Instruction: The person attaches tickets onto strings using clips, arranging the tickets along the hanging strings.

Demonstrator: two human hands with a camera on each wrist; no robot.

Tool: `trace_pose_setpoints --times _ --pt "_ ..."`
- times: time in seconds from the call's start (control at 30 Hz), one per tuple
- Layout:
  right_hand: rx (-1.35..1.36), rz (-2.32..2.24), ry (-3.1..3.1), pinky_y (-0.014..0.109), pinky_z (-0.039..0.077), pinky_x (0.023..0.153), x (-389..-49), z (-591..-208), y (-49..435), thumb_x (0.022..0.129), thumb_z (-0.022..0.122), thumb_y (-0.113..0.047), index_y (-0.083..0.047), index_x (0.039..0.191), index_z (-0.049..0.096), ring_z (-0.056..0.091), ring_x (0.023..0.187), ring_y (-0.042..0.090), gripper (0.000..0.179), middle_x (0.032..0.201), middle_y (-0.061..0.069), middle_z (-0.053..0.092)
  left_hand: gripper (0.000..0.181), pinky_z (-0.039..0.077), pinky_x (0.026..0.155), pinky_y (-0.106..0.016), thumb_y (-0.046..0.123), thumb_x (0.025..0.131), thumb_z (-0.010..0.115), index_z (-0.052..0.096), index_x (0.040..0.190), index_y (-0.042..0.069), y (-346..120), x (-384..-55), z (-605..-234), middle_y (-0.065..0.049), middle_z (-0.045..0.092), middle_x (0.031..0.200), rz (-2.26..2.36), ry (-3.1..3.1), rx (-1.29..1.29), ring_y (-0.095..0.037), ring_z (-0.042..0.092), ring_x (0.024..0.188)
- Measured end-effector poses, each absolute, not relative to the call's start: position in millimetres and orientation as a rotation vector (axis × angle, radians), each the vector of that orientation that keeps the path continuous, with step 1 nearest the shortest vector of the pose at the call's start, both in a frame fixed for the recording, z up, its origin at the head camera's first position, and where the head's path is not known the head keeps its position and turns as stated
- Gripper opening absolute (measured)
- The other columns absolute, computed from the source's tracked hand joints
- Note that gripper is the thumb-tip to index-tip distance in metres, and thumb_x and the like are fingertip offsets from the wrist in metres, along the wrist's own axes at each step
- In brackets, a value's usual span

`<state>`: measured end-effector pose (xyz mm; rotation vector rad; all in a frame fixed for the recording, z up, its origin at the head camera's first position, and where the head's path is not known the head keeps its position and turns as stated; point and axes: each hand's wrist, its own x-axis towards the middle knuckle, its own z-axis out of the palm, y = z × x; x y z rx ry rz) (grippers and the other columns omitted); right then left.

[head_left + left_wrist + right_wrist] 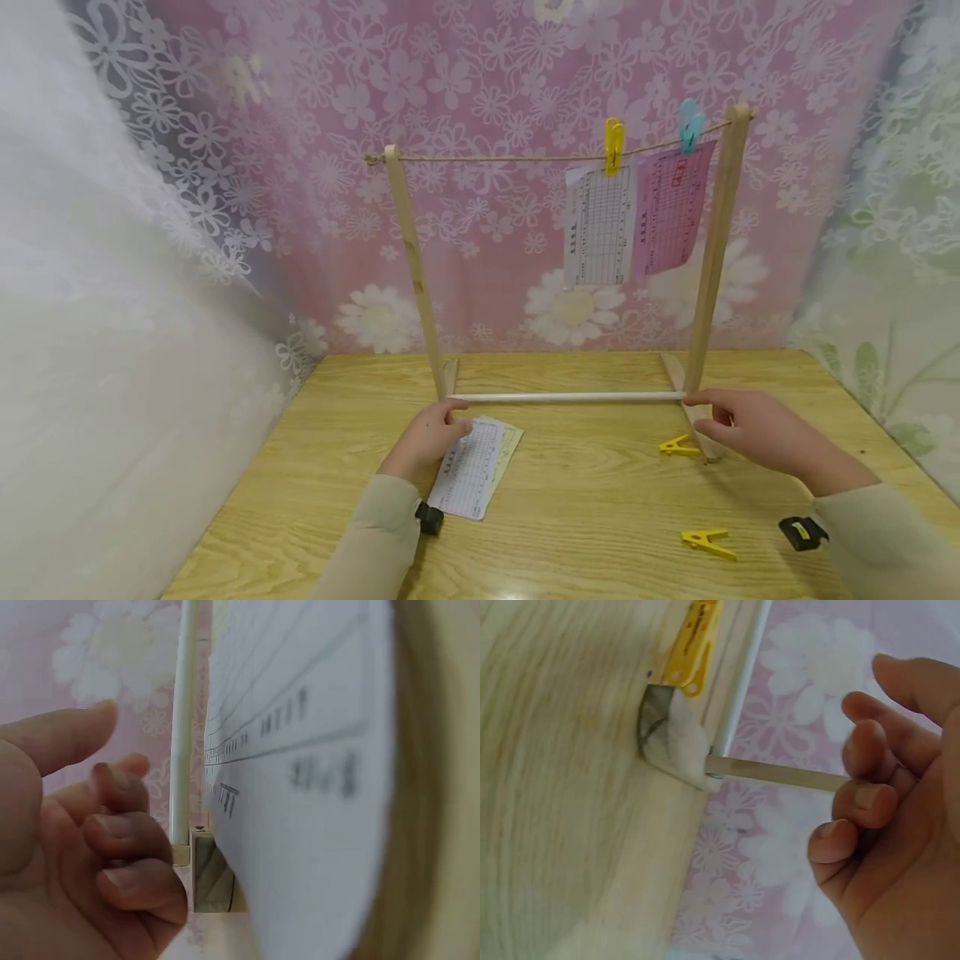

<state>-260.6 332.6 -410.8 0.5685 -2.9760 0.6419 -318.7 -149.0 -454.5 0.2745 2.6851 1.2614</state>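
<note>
A wooden stand has two upright posts, with a white rod between their bases and a twine line across the top. My left hand is at the rod's left end, fingers loosely bent, holding nothing; white printed slip and green slip lie overlapped beside it. My right hand is at the rod's right end, index finger reaching to the post's base and nothing in its grasp. From the twine hang a white slip under a yellow clothespin and a pink slip under a blue clothespin.
Two yellow clothespins lie on the wooden table: one by the stand's right foot, another nearer the front. Behind the stand hangs a pink floral curtain, with pale sheeting on the left.
</note>
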Motion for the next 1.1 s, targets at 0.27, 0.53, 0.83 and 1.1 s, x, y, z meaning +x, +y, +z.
trace_pose_setpoints --times 0.27,0.53,0.83,1.1 --pt "0.564 0.724 -3.102 0.028 0.036 0.050 -263 -425 340 0.099 0.067 -0.029 -0.009 0.139 0.059 0.038 0.054 0.009 0.046 0.073 -0.004 0.050 0.051 0.045 0.099 -0.055 0.021 0.097 0.069 0.056 0.146 0.015 -158 -322 -463 -0.017 0.054 0.144 1.179 2.703 0.261 -0.037 0.053 0.128" --pt "0.563 0.848 -3.194 0.029 0.034 0.051 -264 -434 344 0.100 0.066 -0.031 -0.004 0.143 0.054 0.037 0.054 0.010 0.053 0.072 0.000 0.049 0.050 0.048 0.096 -0.054 0.011 0.090 0.075 0.064 0.139 0.016 -153 -324 -460 -0.015 0.055 0.144 1.058 2.792 0.211 -0.039 0.053 0.129" --pt "0.596 0.863 -3.228 0.030 0.030 0.052 -265 -438 340 0.098 0.068 -0.032 -0.003 0.143 0.053 0.033 0.055 0.009 0.055 0.071 0.000 0.046 0.040 0.049 0.092 -0.050 0.013 0.086 0.080 0.074 0.125 0.021 -148 -326 -456 -0.010 0.065 0.133 0.662 2.967 0.279 -0.032 0.060 0.120" --pt "0.639 0.821 -3.229 0.030 0.031 0.054 -268 -446 339 0.094 0.073 -0.033 -0.005 0.139 0.058 0.035 0.058 0.009 0.055 0.071 -0.002 0.046 0.020 0.048 0.072 -0.042 0.009 0.085 0.079 0.074 0.101 0.021 -146 -323 -459 -0.004 0.069 0.107 0.662 2.966 0.322 -0.022 0.059 0.084"
